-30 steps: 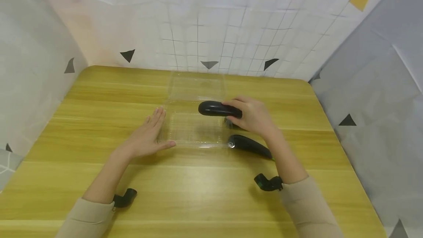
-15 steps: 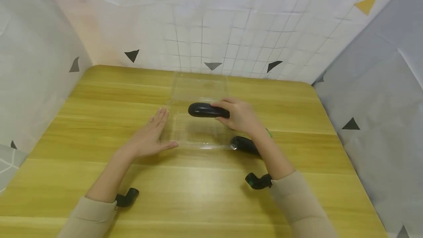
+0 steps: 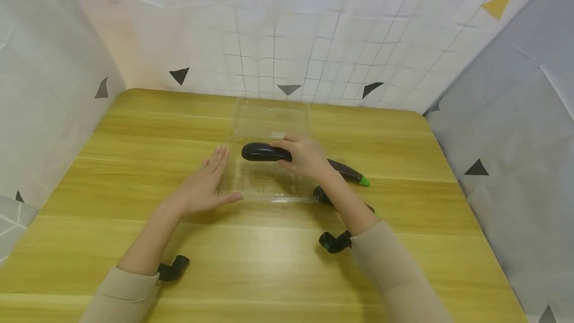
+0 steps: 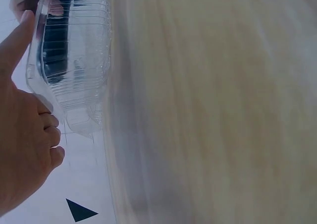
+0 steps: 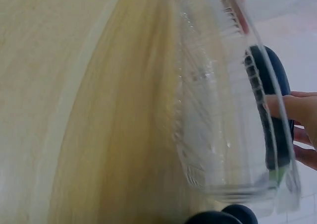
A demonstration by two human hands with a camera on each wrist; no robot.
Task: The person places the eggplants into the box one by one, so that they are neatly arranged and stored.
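My right hand [image 3: 307, 156] grips a dark eggplant [image 3: 259, 152] over a clear plastic clamshell box [image 3: 269, 197], whose lid [image 3: 271, 118] lies folded back. In the right wrist view the eggplant [image 5: 272, 75] shows near the box's rim, with its green stem end low in the frame. Straight-fingered, my left hand [image 3: 197, 188] rests against the left side of the box. The left wrist view has its thumb along the rim and the other fingertips [image 4: 57, 157] by the corner. Part of the held eggplant is hidden by my right hand.
Right of the box lie two more dark eggplants: one [image 3: 347, 171] with a green stem end, the other [image 3: 324, 195] nearer me and partly under my right forearm. The wooden table [image 3: 251, 263] ends at a patterned white wall [image 3: 287, 54].
My right hand has carried the eggplant leftward over the box, uncovering the eggplant behind it. My left hand stays at the box's left side. The head view shifted slightly.
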